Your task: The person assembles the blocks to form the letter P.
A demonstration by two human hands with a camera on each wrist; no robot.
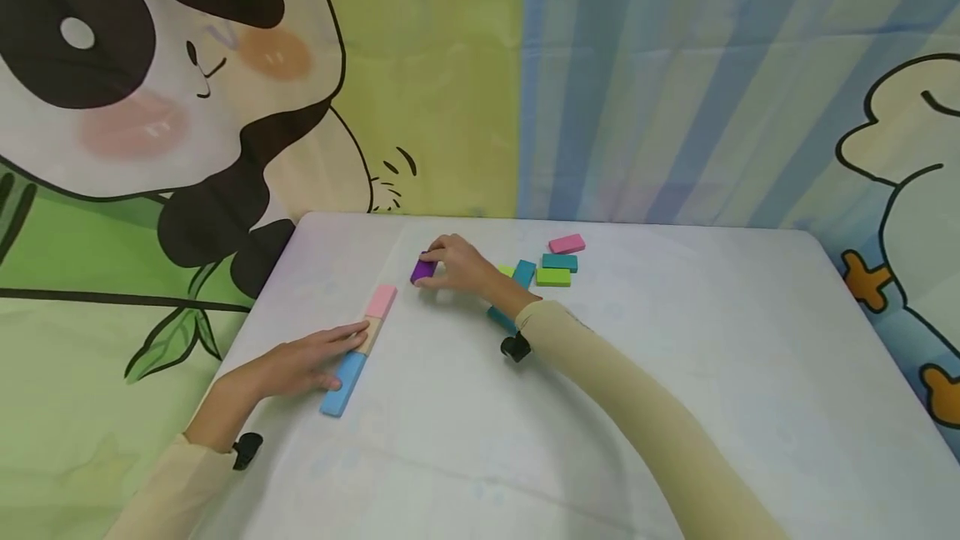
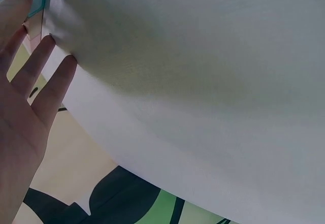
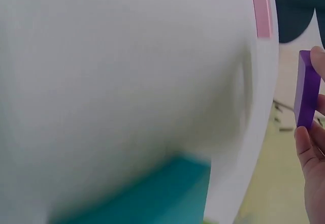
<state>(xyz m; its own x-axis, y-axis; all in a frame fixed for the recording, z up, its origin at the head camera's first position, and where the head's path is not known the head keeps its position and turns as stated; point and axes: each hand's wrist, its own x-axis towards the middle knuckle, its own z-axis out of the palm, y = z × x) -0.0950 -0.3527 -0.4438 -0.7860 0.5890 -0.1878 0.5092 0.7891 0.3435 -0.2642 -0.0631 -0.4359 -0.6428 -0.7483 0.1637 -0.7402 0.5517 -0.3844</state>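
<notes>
Near the far edge of the white counter [image 1: 750, 357], the right hand [image 1: 467, 267] pinches a purple rectangular block [image 1: 423, 267] by its ends; the left hand [image 1: 303, 363], fingers spread, touches a pink-beige-blue block row [image 1: 354, 369] toward the left edge — seemingly steadying it.

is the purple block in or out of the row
Out: the right hand grips the purple block apart from the pink block ending the row, white tabletop showing between them.
</notes>
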